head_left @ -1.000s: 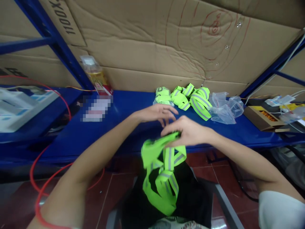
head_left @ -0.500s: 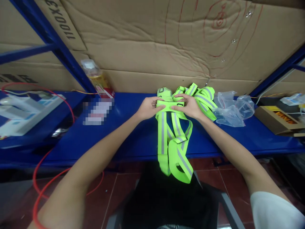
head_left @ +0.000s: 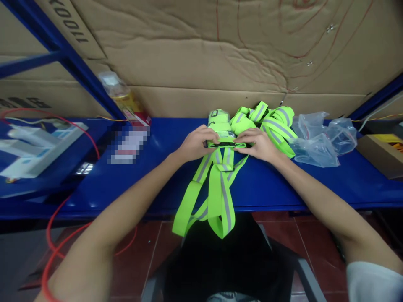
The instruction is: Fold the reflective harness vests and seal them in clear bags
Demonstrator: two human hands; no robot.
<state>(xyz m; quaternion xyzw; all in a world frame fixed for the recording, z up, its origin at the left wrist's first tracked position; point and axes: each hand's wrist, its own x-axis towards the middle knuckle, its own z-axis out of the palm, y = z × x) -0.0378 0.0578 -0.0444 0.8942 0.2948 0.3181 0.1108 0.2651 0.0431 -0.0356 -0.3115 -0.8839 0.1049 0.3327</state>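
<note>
Between my two hands is a neon-yellow reflective strap [head_left: 221,193] with grey stripes, its folded band showing a dark edge. My left hand [head_left: 197,143] pinches the band's left end, beside a small black piece. At the other end, my right hand [head_left: 256,143] grips it between thumb and fingers. Loops of the strap hang over the table's front edge. Just behind the hands lies a yellow bundle with dark lettering [head_left: 219,119], partly hidden by them. Another pile of yellow reflective straps [head_left: 277,123] sits behind and right of my right hand.
Clear plastic bags [head_left: 319,142] lie right of the straps on the blue table [head_left: 270,188]. An open cardboard box [head_left: 382,157] stands at far right. A bottle [head_left: 121,96] is at back left, near white devices [head_left: 37,144]. A red hose [head_left: 48,251] loops at left.
The held band has tilted, so its dark edge now faces up. The hanging loops have swung to the left. The view has shifted slightly.
</note>
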